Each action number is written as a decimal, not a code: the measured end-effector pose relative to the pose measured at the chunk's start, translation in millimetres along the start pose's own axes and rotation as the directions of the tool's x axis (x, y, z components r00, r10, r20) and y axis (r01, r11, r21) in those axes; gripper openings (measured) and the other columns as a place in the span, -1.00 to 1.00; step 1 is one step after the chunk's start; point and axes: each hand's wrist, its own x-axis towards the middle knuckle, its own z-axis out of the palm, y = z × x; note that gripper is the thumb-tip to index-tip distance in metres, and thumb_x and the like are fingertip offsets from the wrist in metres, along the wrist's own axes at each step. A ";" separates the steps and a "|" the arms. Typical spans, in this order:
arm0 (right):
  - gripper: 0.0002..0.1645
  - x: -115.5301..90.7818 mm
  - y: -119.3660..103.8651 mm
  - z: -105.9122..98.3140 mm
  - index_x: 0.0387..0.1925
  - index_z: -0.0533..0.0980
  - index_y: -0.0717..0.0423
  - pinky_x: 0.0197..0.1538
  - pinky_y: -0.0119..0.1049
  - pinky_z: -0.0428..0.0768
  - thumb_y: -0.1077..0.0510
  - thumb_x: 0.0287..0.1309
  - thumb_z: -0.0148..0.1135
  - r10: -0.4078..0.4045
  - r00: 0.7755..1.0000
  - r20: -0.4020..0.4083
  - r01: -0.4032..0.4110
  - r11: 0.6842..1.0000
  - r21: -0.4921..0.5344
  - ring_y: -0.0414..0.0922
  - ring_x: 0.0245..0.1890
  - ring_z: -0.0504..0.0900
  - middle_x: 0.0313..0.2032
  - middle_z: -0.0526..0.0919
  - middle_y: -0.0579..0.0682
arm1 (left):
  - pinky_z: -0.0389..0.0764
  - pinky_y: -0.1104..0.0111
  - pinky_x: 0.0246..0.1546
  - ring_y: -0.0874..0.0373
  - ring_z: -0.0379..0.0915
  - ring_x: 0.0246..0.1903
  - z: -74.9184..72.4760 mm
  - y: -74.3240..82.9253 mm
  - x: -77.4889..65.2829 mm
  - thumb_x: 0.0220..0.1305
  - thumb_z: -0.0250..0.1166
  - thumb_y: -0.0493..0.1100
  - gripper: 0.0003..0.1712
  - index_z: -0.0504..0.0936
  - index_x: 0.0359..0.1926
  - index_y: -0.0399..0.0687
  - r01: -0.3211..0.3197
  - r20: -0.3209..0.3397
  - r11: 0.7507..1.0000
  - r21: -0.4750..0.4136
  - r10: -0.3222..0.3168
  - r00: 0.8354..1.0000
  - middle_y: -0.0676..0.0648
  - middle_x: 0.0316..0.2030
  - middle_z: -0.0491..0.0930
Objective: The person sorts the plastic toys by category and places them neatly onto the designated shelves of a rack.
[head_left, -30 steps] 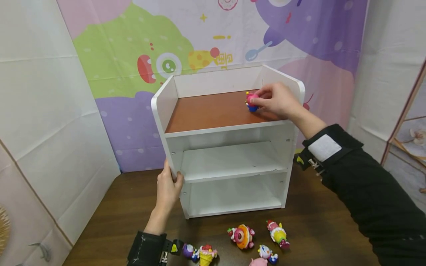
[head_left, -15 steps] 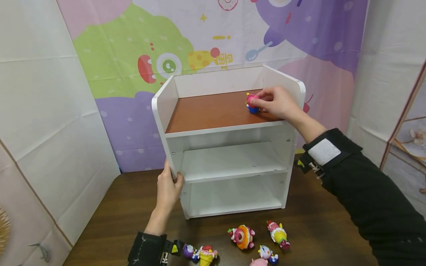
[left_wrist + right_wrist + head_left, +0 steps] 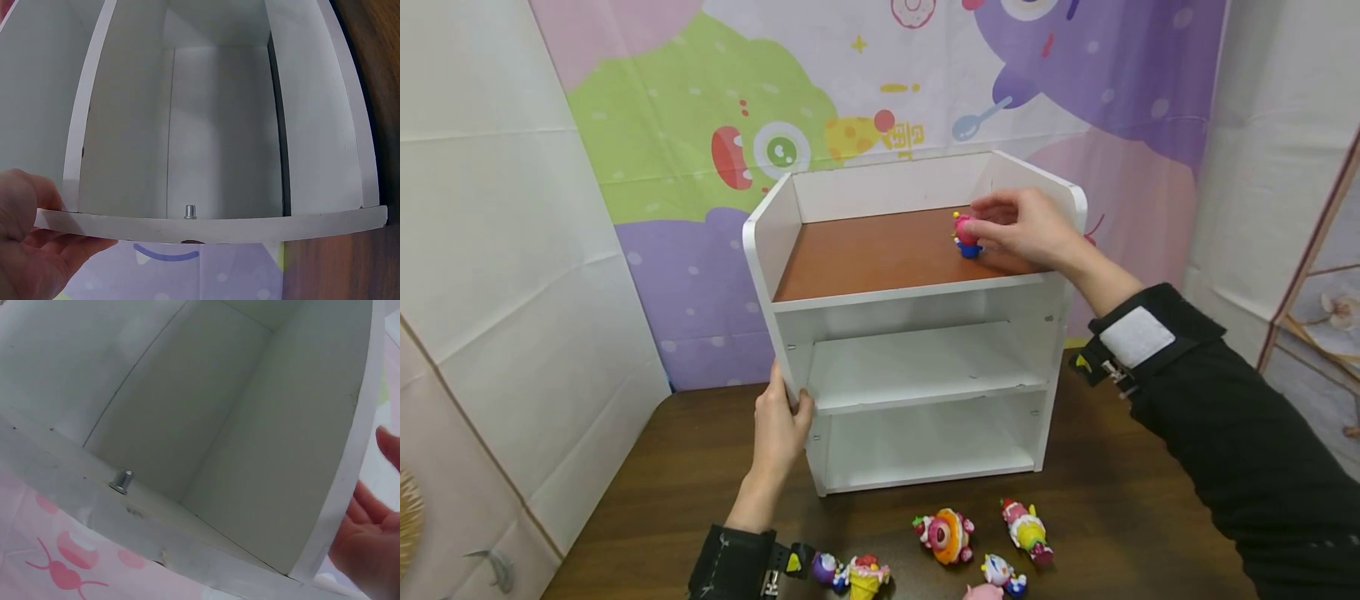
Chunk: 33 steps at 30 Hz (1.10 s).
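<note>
My left hand (image 3: 782, 421) grips the side panel of a white shelf unit (image 3: 925, 404), thumb at the front and fingers wrapped behind, as the left wrist view also shows. On its brown top board (image 3: 865, 250) a small pink toy figurine (image 3: 966, 237) with a blue base stands upright near the right side. My right hand (image 3: 1030, 229) is beside it, thumb overlapping its pink head and fingers spread apart above and behind. In the right wrist view the figurine is hidden, and the thumb and fingers (image 3: 375, 519) show past the board's edge.
On the dark wooden table (image 3: 685, 467) in front lie several toys: an orange-ringed figure (image 3: 946, 536), a yellow-bodied one (image 3: 1027, 529), an ice-cream cone figure (image 3: 867, 575), a purple one (image 3: 827, 567) and a blue-white one (image 3: 1002, 572). A cartoon cloth (image 3: 700, 150) hangs behind.
My right index finger has lifted away from the figurine's head and the hand has opened a little. The figurine shows more upright. My left hand stays in place.
</note>
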 end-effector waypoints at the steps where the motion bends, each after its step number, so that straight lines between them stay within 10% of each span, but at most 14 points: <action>1: -0.48 0.5 -0.5 0.0 0.00 0.41 0.35 -0.03 -0.30 0.41 0.13 0.02 0.23 -0.022 1.000 0.015 0.022 1.000 0.015 0.00 -0.08 0.50 -0.11 0.53 0.24 | 0.51 0.02 -0.38 -0.21 0.46 -0.21 0.1 -0.2 0.0 -0.04 0.08 -0.52 -0.41 0.25 0.11 -0.33 0.000 0.000 1.000 -0.001 0.000 1.000 -0.38 -0.18 0.50; 19: -0.60 4.2 0.9 7.0 -0.04 0.41 0.41 0.01 -0.15 0.39 0.28 0.07 0.15 -0.061 0.998 0.031 0.062 0.997 -0.036 0.10 -0.11 0.50 -0.12 0.51 0.31 | 0.51 0.02 -0.39 -0.20 0.47 -0.23 1.2 -1.6 1.1 -0.03 0.09 -0.49 -0.44 0.27 0.09 -0.31 0.004 -0.006 1.000 0.009 -0.004 1.000 -0.37 -0.20 0.51; 33: -0.65 -1.1 -9.9 6.4 -0.22 0.51 0.33 -0.17 -0.20 0.48 0.19 -0.07 0.30 -0.007 0.983 -0.185 -0.029 0.981 -0.189 0.03 -0.30 0.57 -0.31 0.59 0.22 | 0.50 0.00 -0.39 -0.21 0.47 -0.26 1.2 0.5 1.3 -0.05 0.08 -0.51 -0.44 0.28 0.08 -0.34 -0.006 -0.017 1.000 0.006 0.006 1.000 -0.39 -0.22 0.51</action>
